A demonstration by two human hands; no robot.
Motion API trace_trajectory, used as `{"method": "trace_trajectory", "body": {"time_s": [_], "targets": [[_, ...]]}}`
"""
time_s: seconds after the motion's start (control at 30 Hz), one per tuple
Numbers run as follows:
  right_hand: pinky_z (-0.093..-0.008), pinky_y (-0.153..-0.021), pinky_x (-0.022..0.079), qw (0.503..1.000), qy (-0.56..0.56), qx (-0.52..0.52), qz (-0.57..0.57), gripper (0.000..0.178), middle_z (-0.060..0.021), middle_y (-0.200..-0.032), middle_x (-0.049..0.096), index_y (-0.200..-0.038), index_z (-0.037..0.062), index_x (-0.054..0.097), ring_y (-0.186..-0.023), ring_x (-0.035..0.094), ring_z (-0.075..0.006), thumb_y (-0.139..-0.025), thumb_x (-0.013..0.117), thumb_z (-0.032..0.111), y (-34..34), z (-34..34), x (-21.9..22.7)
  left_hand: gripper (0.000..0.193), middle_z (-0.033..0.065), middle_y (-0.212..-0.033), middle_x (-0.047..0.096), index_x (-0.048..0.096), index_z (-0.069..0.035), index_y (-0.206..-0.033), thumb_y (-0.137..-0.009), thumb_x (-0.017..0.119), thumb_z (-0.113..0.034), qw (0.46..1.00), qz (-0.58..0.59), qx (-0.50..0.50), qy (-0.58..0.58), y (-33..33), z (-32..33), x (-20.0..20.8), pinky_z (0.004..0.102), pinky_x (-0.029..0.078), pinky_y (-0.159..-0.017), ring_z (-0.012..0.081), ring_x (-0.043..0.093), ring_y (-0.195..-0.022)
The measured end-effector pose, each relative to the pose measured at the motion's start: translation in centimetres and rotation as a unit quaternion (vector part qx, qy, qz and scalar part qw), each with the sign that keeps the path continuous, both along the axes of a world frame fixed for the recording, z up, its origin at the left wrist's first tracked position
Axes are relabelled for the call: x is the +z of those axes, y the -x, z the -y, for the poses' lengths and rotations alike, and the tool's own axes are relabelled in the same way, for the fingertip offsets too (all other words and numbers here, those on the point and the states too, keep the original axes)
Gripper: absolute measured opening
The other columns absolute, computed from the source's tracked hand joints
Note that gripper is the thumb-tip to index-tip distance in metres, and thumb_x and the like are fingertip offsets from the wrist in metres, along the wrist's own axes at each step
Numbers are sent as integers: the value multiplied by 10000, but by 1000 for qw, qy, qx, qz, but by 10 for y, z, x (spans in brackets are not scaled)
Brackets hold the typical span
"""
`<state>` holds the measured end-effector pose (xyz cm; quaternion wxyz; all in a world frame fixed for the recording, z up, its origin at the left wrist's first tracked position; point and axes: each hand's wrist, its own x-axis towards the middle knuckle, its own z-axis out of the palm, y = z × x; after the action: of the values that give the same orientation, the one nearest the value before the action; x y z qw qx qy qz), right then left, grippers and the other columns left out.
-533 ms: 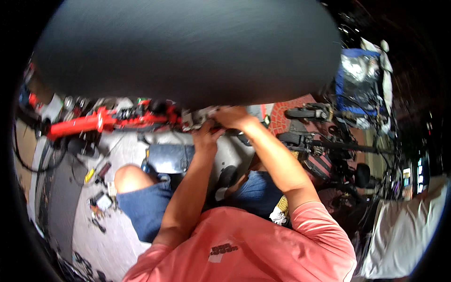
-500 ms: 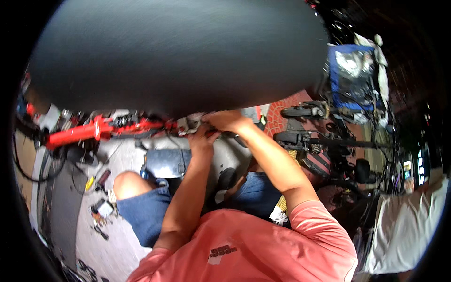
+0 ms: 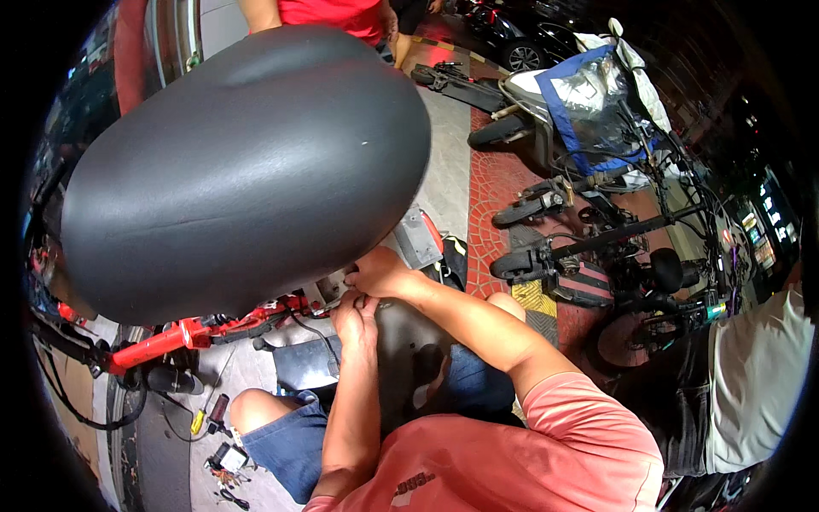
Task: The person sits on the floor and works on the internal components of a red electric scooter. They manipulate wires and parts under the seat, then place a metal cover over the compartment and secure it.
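Observation:
A large black saddle [image 3: 247, 162] covers much of the upper left. Beneath its edge runs a red scooter frame [image 3: 162, 344] with a grey metal bracket [image 3: 327, 290] and dark cables. My right hand [image 3: 384, 273] reaches in at the bracket, thumb and fingers pinched together; what they hold is too small to name. Just below it, my left hand [image 3: 355, 317] has its fingers curled closed against the same spot, and their tips are partly hidden. The two hands nearly touch.
A dark flat panel [image 3: 305, 365] lies by my left knee. A yellow-handled tool [image 3: 198, 421] and loose wired parts [image 3: 229, 461] are on the floor at left. Parked scooters [image 3: 589, 247] stand at right. A person in red [image 3: 333, 12] stands beyond the saddle, another in white [image 3: 759, 384] at right.
My view has turned, so the saddle sits further left and lower, and the person in red now shows. Both hands stay at the bracket, with the fingers slightly shifted.

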<state>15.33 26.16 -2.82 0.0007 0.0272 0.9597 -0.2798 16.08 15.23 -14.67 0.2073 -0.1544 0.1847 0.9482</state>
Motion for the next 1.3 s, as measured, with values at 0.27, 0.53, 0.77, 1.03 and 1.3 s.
{"method": "trace_trajectory", "body": {"time_s": [0.27,0.53,0.77,1.03,1.3], "targets": [[-512,-821,560,993,-106,25,-36,218,-196,-930,740,-935,41,707,-923,718,-410,-866,668,244,-2,6,-9,365,129,-1278,656,544,-32,-1367,-1014,493,44,1000,14,-1,6,1,-5,-12,493,638,-953,253,703,-1105],[-518,-826,557,985,-160,46,-43,271,-192,-940,737,-929,49,716,-928,721,-397,-912,669,314,-3,15,-3,295,114,-1335,648,576,-38,-1353,-1068,503,-36,1000,6,-19,7,8,0,-27,476,619,-995,250,690,-1151],[-510,-842,558,989,-141,35,-31,242,-198,-985,728,-927,33,708,-960,710,-399,-890,647,265,-13,8,4,211,109,-1167,676,601,-13,-1228,-1068,484,-86,996,-40,12,74,-9,-3,6,470,653,-897,235,696,-1050],[-501,-819,558,986,-164,17,-25,219,-194,-956,736,-909,28,706,-939,724,-384,-811,677,221,-6,13,-1,184,113,-1160,678,604,25,-1171,-1054,498,-68,998,-21,-17,61,3,3,-20,461,637,-930,236,697,-1017],[-468,-800,539,966,-243,73,-52,250,-169,-924,751,-918,47,720,-888,745,-337,-801,711,267,-5,14,-5,232,123,-1207,685,582,36,-1244,-1019,538,-1,997,3,6,73,1,0,-6,445,636,-953,236,714,-1058]]}}
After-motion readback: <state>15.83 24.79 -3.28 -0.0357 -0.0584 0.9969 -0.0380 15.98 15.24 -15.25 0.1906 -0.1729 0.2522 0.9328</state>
